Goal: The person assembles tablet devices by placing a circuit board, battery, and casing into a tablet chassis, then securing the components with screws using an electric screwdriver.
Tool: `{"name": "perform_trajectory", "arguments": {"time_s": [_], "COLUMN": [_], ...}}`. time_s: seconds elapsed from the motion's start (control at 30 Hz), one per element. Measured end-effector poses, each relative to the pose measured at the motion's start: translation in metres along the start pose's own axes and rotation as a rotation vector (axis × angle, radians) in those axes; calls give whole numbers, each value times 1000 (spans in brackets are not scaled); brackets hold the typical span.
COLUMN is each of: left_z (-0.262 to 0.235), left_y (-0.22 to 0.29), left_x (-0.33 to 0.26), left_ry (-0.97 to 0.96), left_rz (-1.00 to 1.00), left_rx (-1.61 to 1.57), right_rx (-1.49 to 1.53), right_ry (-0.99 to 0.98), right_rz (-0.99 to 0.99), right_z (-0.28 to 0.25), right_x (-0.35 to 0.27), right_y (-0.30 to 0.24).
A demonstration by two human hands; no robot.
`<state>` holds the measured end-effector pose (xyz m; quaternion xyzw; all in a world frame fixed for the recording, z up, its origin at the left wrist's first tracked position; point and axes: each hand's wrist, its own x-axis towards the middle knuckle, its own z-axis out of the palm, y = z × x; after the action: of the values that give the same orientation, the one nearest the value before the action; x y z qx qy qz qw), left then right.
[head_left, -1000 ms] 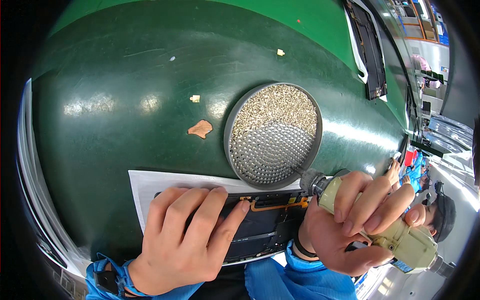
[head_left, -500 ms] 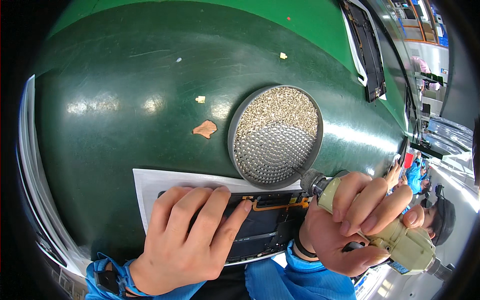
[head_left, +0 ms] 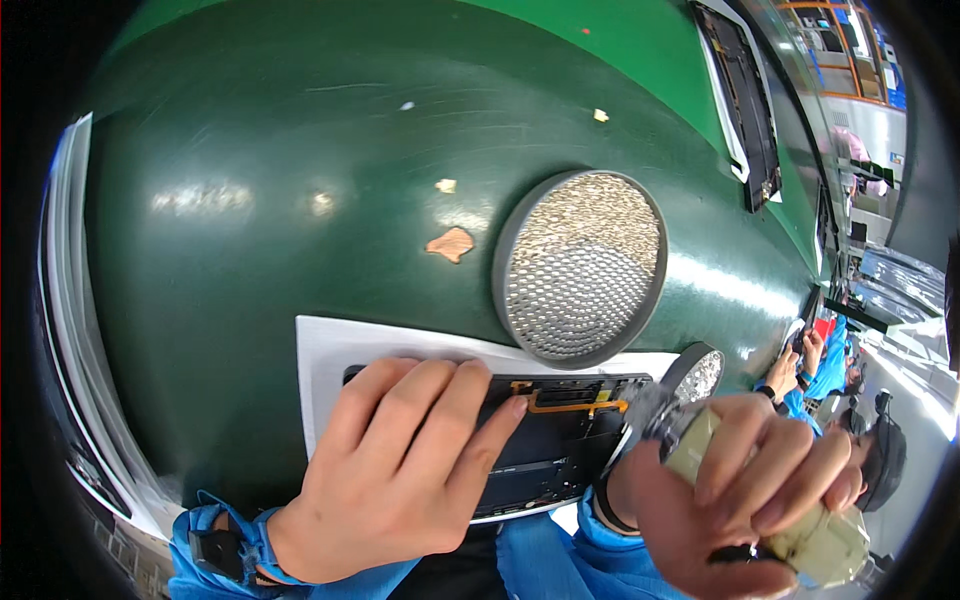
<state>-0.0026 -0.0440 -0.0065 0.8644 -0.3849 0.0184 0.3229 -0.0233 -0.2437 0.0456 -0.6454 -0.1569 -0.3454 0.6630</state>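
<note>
A dark, flat device panel, apparently an opened laptop part, lies on a white sheet at the table's front edge. An orange ribbon cable runs along its upper part. My left hand rests palm down on the panel's left side, fingers stretched out, the index fingertip by the cable's left end. My right hand grips a pale green electric screwdriver above the panel's right end. Motion blurs its front end, and its tip cannot be made out.
A round grey tray of small screws on a perforated plate stands behind the panel. Right of it is a smaller round dish with shiny bits. A copper-coloured scrap lies left. Another panel lies far right, near a co-worker.
The screwdriver has moved from the screw tray's near rim toward me and slightly right, uncovering the small dish. My left hand stays on the panel; the whole view has shifted slightly.
</note>
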Motion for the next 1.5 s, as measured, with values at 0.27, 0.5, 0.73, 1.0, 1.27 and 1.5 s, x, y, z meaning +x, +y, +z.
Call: {"name": "perform_trajectory", "arguments": {"time_s": [0.27,0.5,0.73,1.0,1.27,1.5], "left_z": [12,9,9,8,-19,-53], "left_y": [-3,-2,-4,0,13,43], "left_x": [-8,-7,-9,-13,-28,-58], "left_ry": [73,53,56,53,116,79], "left_rz": [-9,-6,5,9,-159,-602], "left_rx": [-19,-32,3,-16,46,-48], "right_rx": [81,178,132,150,87,-218], "right_ry": [-155,-151,-217,-250,-31,244], "right_rz": [70,17,74,-1,44,-24], "right_z": [23,27,30,36,26,-19], "right_x": [-27,-28,-27,-30,-28,-26], "right_y": [13,29,22,35,6,-33]}}
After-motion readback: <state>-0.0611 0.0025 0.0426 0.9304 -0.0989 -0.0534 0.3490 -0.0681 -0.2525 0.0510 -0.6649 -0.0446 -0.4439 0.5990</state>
